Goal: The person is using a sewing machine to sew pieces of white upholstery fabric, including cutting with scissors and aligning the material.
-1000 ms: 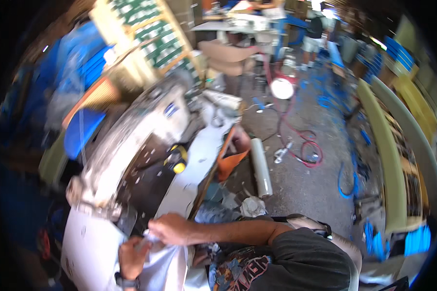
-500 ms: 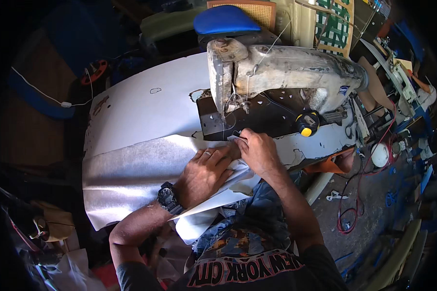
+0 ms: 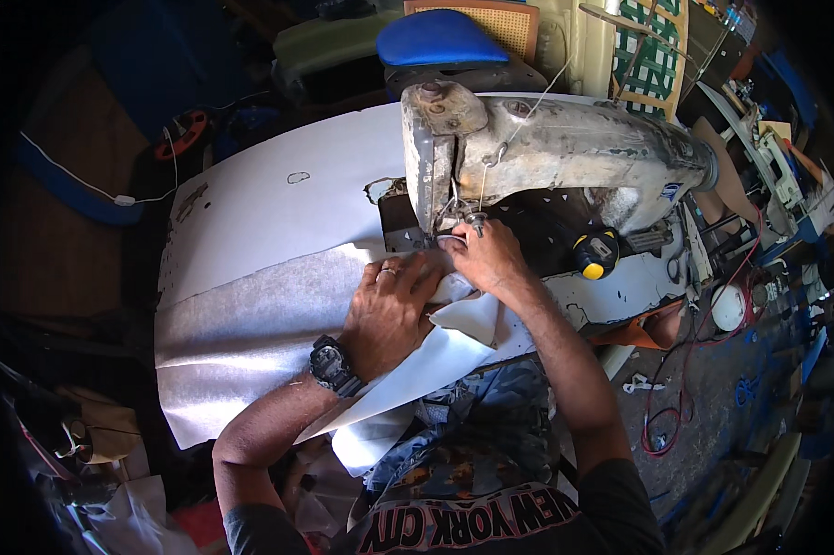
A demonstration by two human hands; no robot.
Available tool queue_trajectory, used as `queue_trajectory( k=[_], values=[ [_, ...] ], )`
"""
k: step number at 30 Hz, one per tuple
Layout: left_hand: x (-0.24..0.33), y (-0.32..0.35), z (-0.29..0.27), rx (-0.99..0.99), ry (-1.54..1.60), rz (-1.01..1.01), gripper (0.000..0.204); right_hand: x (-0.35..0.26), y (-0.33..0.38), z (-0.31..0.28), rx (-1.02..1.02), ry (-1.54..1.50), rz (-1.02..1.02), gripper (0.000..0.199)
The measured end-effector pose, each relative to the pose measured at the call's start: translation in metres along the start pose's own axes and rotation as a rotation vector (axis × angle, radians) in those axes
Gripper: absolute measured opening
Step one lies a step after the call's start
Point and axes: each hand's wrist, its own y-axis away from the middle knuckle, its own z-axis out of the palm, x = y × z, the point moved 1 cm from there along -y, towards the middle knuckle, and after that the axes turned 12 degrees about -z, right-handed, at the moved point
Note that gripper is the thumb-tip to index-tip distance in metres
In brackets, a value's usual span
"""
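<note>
My left hand lies flat, open, on white fabric, frame centre. My right hand pinches the fabric's edge under the grey sewing machine. Green-white patterned panel upper right.

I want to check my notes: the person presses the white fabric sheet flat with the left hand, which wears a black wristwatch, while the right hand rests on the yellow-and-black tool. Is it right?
Not quite. In the head view the right hand is not on the yellow-and-black tool; it is at the needle area of the worn grey sewing machine, on the white fabric sheet. The left hand with the black wristwatch does press the fabric flat.
</note>
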Motion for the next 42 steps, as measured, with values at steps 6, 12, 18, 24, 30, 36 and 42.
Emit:
queue_trajectory(
  k=[6,12,18,24,30,36,42],
  values=[
    [-0.006,-0.009,0.002,0.008,0.023,-0.006,0.062,0.014,-0.007,0.008,0.023,-0.052,0.018,0.040],
    [-0.006,-0.007,0.003,-0.002,0.009,-0.023,0.062,0.010,-0.001,0.002,0.048,-0.121,0.001,0.041],
    [-0.003,-0.007,0.001,0.019,-0.022,-0.023,0.054,0.006,0.001,0.003,0.116,-0.105,-0.016,0.041],
    [-0.001,-0.010,0.003,0.028,-0.056,-0.017,0.055,0.009,0.000,0.002,0.096,-0.100,-0.006,0.034],
    [-0.003,-0.009,0.006,0.066,0.014,-0.038,0.054,-0.007,0.033,-0.049,0.308,-0.253,-0.077,0.027],
    [-0.006,-0.004,0.003,0.009,0.027,-0.070,0.052,0.045,0.076,-0.213,0.835,0.273,-0.104,0.041],
    [-0.002,-0.007,0.010,0.049,0.023,-0.030,0.053,0.227,0.015,-0.358,0.504,0.831,0.412,0.050]
  ],
)
